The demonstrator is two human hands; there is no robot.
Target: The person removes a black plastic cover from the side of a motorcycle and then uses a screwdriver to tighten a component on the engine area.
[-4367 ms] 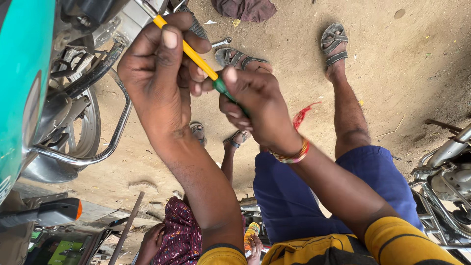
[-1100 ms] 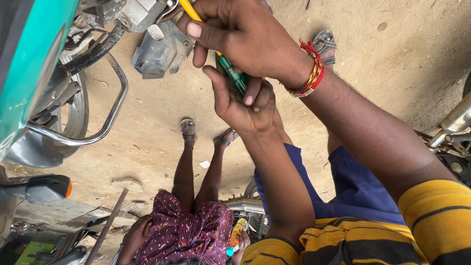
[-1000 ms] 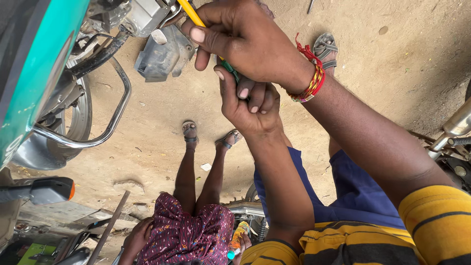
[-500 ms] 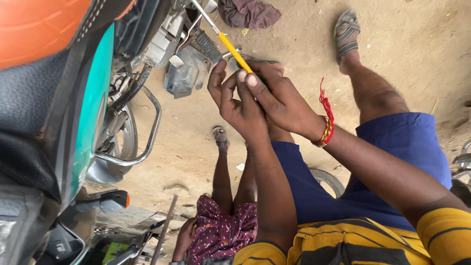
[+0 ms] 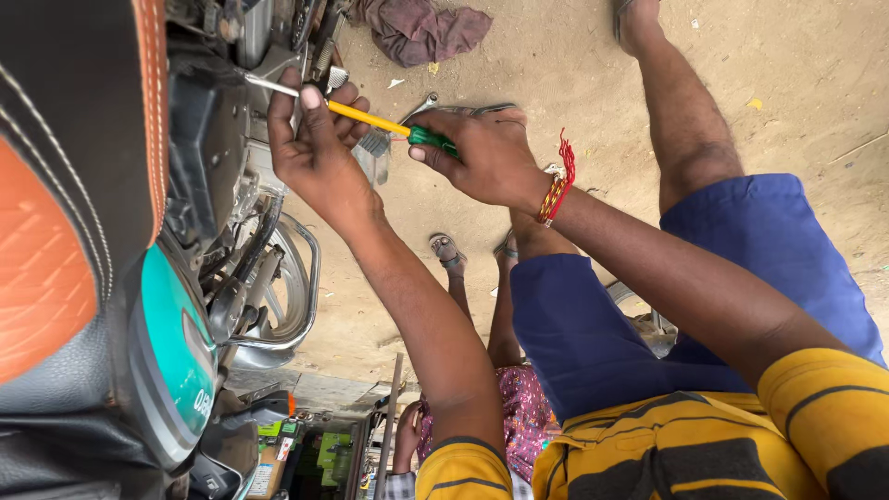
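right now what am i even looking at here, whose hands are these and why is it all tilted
This is one picture from a camera worn on a person's head, looking down at their own two hands, so the scene appears turned around. The left hand steadies the shaft of a screwdriver near its tip. The right hand, with a red thread band at the wrist, grips the green handle. The metal tip points into the side of a motorcycle on the left of the picture. The ground is bare dirt, with a rag lying on it. The person wears blue shorts. Another person's legs in sandals show behind.
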